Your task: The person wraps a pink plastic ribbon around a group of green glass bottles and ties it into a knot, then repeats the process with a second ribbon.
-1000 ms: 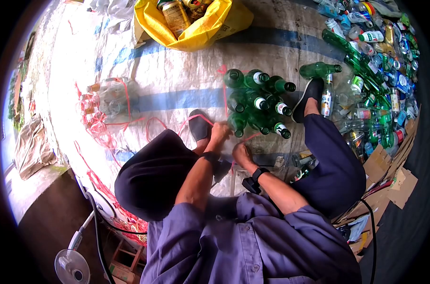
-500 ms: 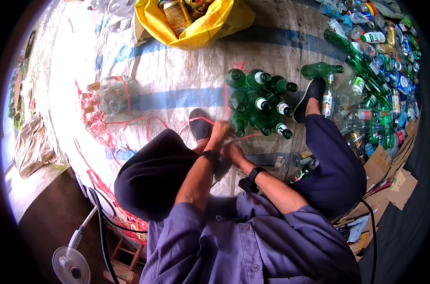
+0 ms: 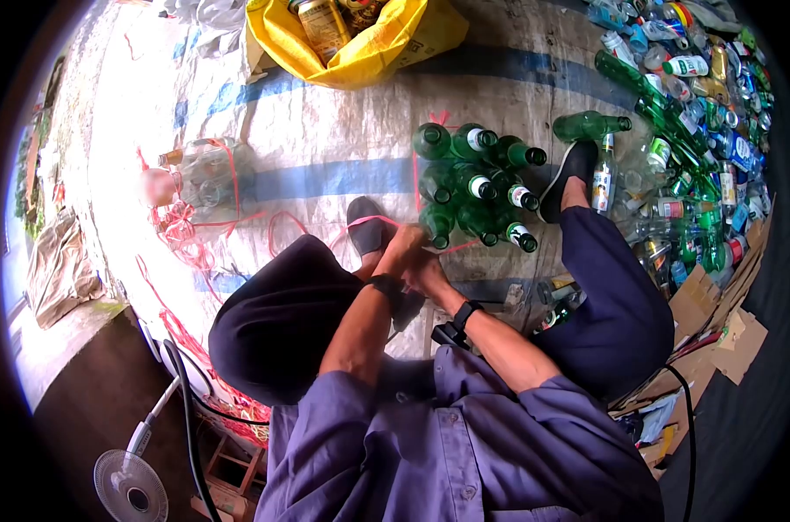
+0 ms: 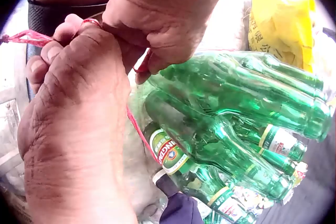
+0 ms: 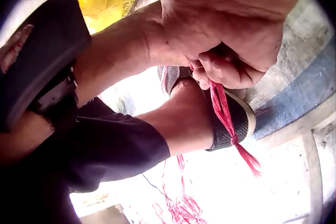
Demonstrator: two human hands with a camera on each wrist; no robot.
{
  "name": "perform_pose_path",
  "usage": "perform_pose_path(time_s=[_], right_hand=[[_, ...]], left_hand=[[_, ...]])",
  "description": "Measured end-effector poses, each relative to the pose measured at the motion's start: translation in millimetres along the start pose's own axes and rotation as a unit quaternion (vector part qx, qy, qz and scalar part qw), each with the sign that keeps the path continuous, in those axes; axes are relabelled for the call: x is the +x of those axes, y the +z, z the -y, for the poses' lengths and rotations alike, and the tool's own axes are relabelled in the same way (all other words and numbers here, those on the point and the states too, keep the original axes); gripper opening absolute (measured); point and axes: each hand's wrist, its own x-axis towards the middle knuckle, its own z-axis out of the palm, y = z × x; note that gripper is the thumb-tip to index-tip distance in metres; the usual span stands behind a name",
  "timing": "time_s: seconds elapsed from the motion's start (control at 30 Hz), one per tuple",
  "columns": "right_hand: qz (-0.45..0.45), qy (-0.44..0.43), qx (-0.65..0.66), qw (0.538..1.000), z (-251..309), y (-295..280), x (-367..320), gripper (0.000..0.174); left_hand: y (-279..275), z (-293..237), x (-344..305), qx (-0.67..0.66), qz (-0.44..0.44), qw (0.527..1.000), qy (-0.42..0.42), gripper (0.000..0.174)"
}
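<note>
In the head view both hands meet just below a cluster of green glass bottles. My left hand pinches pink plastic twine that runs off toward the left foot. Close beside it, my right hand grips twine in curled fingers. The left wrist view has the left hand above, thumb on a pink strand, and the right hand below with its fingers curled. A knotted twine tail hangs from the right hand in the right wrist view. Twine also runs along the bottles.
A bundle of clear bottles tied with pink twine lies at left. A yellow bag of cans stands ahead. One green bottle lies near the right shoe. Mixed bottles heap at right; a fan stands lower left.
My right hand has moved left and slightly up from its separate spot to meet the left hand. The left hand and the bottles stay nearly in place.
</note>
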Motion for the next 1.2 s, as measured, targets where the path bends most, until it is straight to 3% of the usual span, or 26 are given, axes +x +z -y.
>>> perform_pose_path(time_s=[0.07,0.13,0.17,0.2,0.23,0.27,0.3,0.33,0.43,0.5,0.57,0.63,0.67,0.7,0.77,0.83,0.87,0.9,0.93,1.0,1.07,1.13,1.2], right_hand=[[0.005,-0.002,-0.007,1.0,-5,-1,1,0.016],[0.028,-0.073,-0.053,0.996,-8,-4,3,0.013],[0.027,-0.073,-0.053,0.996,4,-5,2,0.013],[0.016,0.089,0.033,0.995,30,-7,-2,0.013],[0.004,0.248,0.118,0.962,50,-7,-6,0.014],[0.004,0.248,0.118,0.962,58,-10,-9,0.014],[0.006,0.315,0.156,0.936,62,-18,-14,0.014],[0.006,0.381,0.194,0.904,65,-25,-18,0.015],[0.065,0.388,0.238,0.888,59,-40,-22,0.017],[0.06,0.393,0.233,0.888,49,-47,-21,0.017],[0.057,0.397,0.227,0.887,30,-56,-19,0.019],[-0.06,0.236,0.156,0.957,6,-66,-18,0.024],[-0.061,0.237,0.157,0.957,11,-65,-16,0.024],[-0.057,0.252,0.219,0.941,17,-66,-12,0.024],[-0.051,0.266,0.279,0.921,14,-66,-5,0.025],[0.055,0.022,0.168,0.984,-14,-63,5,0.026],[0.056,0.022,0.169,0.984,-5,-63,4,0.026],[0.071,0.098,0.286,0.951,14,-62,0,0.026],[0.085,0.172,0.396,0.898,31,-61,-2,0.026],[0.074,0.144,0.37,0.915,42,-57,-8,0.024],[0.061,0.115,0.342,0.93,43,-57,-8,0.021],[0.056,0.235,0.576,0.781,35,-59,-4,0.021],[0.061,0.252,0.59,0.765,37,-60,-3,0.022]], left_hand=[[50,22,3,-0.025,-0.034,0.999,-0.011,0.007],[51,23,2,-0.049,-0.067,0.996,-0.022,0.008],[18,8,1,0.009,-0.033,0.999,0.005,0.008],[-7,-4,0,0.067,0.001,0.997,0.03,0.008],[-18,-12,1,0.067,0.002,0.997,0.03,0.008],[-25,-20,3,-0.11,0.037,0.989,-0.091,0.007],[-25,-23,4,-0.281,0.071,0.934,-0.207,0.007],[-22,-23,3,-0.282,0.072,0.934,-0.207,0.007],[-5,-14,1,-0.288,0.042,0.927,-0.238,0.006],[-10,-9,-1,-0.037,-0.006,0.999,-0.027,0.008],[-23,-17,-2,-0.063,-0.015,0.996,-0.054,0.009],[-24,-19,0,-0.089,-0.022,0.993,-0.078,0.01],[-20,-18,2,-0.313,-0.006,0.928,-0.201,0.005],[-16,-17,2,-0.516,0.011,0.799,-0.31,0.016],[-28,-23,1,-0.507,0.034,0.805,-0.305,0.015],[-48,-31,2,-0.496,0.055,0.812,-0.302,0.016],[-54,-32,1,-0.416,0.06,0.872,-0.253,0.014],[-56,-33,0,-0.331,0.064,0.92,-0.201,0.013],[-52,-30,-1,-0.33,0.063,0.92,-0.202,0.013],[-35,-20,-4,-0.286,0.04,0.947,-0.139,0.012],[-26,-17,-5,-0.314,0.036,0.939,-0.139,0.011],[-25,-17,-5,-0.34,0.031,0.929,-0.139,0.01],[-41,-23,-3,-0.178,0.072,0.972,-0.138,0.014]])
